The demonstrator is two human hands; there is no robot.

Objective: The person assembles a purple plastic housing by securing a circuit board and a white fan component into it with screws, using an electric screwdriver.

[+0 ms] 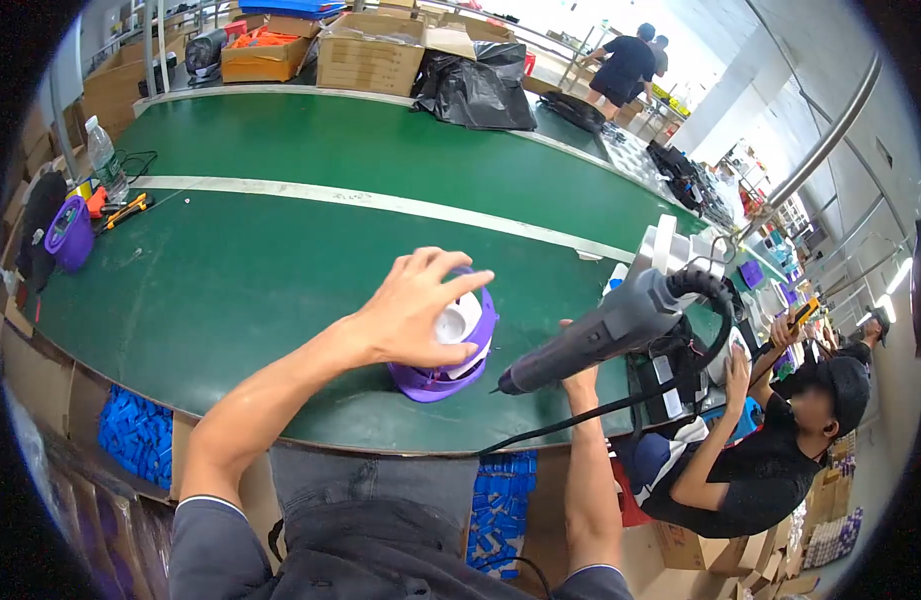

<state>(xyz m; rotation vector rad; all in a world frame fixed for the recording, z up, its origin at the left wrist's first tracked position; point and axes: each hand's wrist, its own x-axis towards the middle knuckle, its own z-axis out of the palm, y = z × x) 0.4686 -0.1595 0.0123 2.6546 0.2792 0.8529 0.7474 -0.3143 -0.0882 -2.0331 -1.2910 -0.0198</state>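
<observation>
A purple plastic housing (428, 386) with a white inner part (459, 318) sits on the green work surface in front of me. My left hand (411, 305) grips it from the left, thumb on the near side and fingers over the far side. A dark grey electric screwdriver (601, 340) hangs at a slant right of the housing, its bit pointing down and left, apart from the housing. My right hand (582, 382) is beneath the screwdriver, which hides most of its fingers; whether it holds anything does not show.
Blue small parts (136, 437) fill a carton below the table's left edge. Another purple piece (71, 235), a plastic bottle (105, 160) and a yellow cutter (127, 212) lie far left. Cartons (371, 55) and a black bag (471, 88) line the back. A co-worker (771, 460) sits at right.
</observation>
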